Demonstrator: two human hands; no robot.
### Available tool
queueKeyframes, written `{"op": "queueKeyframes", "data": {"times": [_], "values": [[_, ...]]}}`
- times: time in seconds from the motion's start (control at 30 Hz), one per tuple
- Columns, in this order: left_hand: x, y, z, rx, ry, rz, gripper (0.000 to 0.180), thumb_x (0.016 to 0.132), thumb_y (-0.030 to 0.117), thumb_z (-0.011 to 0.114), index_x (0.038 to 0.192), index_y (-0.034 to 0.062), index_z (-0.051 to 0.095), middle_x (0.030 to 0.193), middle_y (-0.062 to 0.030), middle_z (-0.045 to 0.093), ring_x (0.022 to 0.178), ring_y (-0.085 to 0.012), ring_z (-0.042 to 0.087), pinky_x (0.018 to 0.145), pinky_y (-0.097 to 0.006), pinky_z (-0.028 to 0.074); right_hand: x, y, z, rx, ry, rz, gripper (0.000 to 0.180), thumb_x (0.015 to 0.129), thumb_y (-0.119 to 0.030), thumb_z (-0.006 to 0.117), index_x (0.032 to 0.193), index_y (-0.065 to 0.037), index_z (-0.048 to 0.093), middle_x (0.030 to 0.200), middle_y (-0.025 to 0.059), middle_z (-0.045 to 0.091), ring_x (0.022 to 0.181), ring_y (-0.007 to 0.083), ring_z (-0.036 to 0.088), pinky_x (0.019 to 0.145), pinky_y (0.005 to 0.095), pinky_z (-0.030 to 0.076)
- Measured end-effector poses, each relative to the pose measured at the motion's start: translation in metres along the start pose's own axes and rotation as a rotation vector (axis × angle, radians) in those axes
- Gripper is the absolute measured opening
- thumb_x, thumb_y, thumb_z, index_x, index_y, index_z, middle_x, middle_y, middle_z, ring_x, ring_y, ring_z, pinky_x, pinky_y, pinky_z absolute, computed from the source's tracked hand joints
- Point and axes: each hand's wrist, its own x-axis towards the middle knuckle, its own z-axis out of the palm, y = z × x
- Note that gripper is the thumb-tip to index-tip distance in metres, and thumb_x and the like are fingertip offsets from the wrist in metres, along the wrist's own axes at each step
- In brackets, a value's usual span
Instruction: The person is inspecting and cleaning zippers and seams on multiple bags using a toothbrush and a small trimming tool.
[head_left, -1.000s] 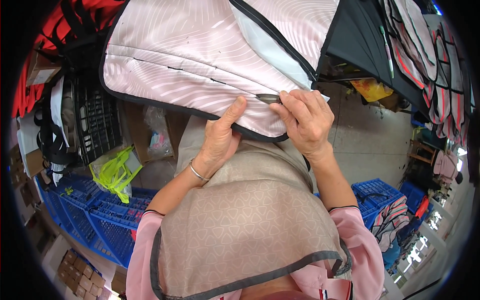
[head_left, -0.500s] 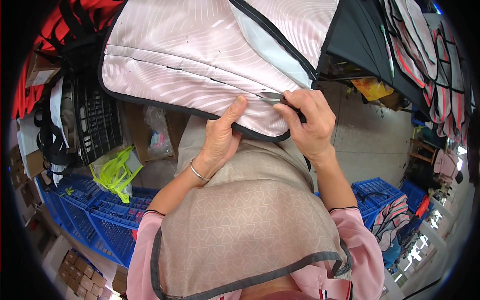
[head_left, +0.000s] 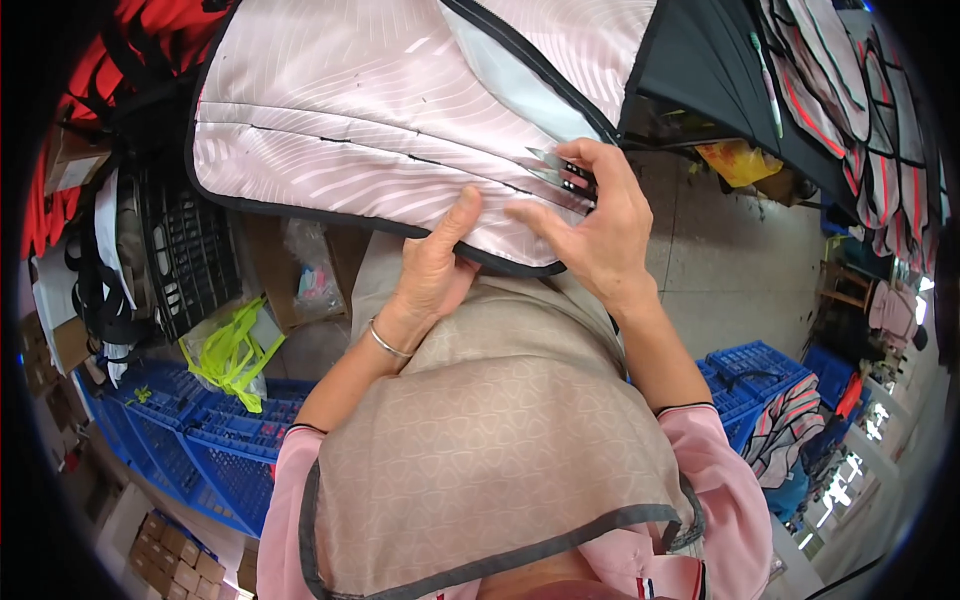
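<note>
A pale pink patterned fabric panel [head_left: 320,75] with black bound edges lies in front of me. It has a black zipper [head_left: 530,60] beside a whitish lining, and a stitched seam with short dark marks runs along its near part. My left hand [head_left: 435,255] pinches the near edge, thumb on top and fingers underneath. In my right hand [head_left: 605,225] are small thread snips [head_left: 570,180] with dark grips, resting against the fingers. Their two blades are spread and point left over the seam. My right thumb stands away from the snips, above the panel.
A dark-topped table [head_left: 690,70] extends right, with striped fabric pieces [head_left: 815,85] at far right. A black crate [head_left: 185,250], a yellow-green bag [head_left: 235,345] and blue crates [head_left: 215,465] are left. Another blue crate [head_left: 755,370] stands right. My beige apron [head_left: 490,420] covers my lap.
The snips' blades, nearly together on the seam before, are now apart. My right thumb has loosened from them, and that hand has moved slightly left and up. The left hand keeps its hold.
</note>
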Motion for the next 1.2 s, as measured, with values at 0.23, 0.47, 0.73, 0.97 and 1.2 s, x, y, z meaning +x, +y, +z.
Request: {"op": "queueKeyframes", "data": {"times": [0.23,0.47,0.73,0.97,1.2], "values": [[0.001,-0.003,-0.004,0.054,0.003,0.021,0.052,0.094,0.025,0.061,0.136,0.0036,0.040,0.132,-0.0100,0.049,0.123,-0.0232,0.048,0.104,-0.042,0.040,0.006,0.042,0.000,0.170,0.066,0.375,0.019,0.073,-0.008,0.076,0.084,-0.002,0.062,0.069,0.0072,0.062,0.063,0.0149,0.060,0.059,0.0277,0.048],[0.003,-0.002,-0.005,0.050,-0.034,-0.017,0.051,0.094,0.026,0.061,0.134,0.0023,0.041,0.130,-0.0108,0.051,0.120,-0.0230,0.050,0.102,-0.042,0.041,-0.009,0.005,-0.013,0.118,0.006,0.028,0.028,0.073,-0.012,0.080,0.093,-0.002,0.062,0.083,0.0070,0.063,0.067,0.0142,0.059,0.060,0.0266,0.049],[0.003,-0.001,-0.014,0.061,-0.016,-0.046,0.048,0.098,0.028,0.053,0.134,-0.0011,0.042,0.134,-0.0117,0.050,0.123,-0.0240,0.048,0.106,-0.041,0.037,-0.010,0.023,-0.011,-0.032,-0.022,-0.173,0.020,0.070,-0.012,0.080,0.082,-0.004,0.065,0.075,0.0071,0.063,0.064,0.0212,0.057,0.058,0.0303,0.045],[-0.025,0.007,-0.046,0.115,0.085,0.028,0.044,0.094,0.021,0.060,0.132,0.0026,0.046,0.129,-0.0086,0.052,0.119,-0.0211,0.051,0.102,-0.042,0.039,0.021,0.034,-0.035,0.393,0.152,0.389,0.024,0.077,-0.006,0.078,0.095,-0.003,0.062,0.082,-0.0009,0.060,0.072,0.0050,0.054,0.065,0.0197,0.045],[-0.031,0.062,-0.075,0.180,0.213,0.446,0.045,0.096,0.037,0.055,0.126,0.0040,0.049,0.127,-0.0060,0.053,0.116,-0.0200,0.051,0.097,-0.037,0.040,0.058,0.040,-0.001,0.381,-0.067,0.169,0.021,0.077,-0.006,0.076,0.094,0.001,0.067,0.086,0.0059,0.067,0.076,0.0110,0.061,0.070,0.0237,0.049]]}}
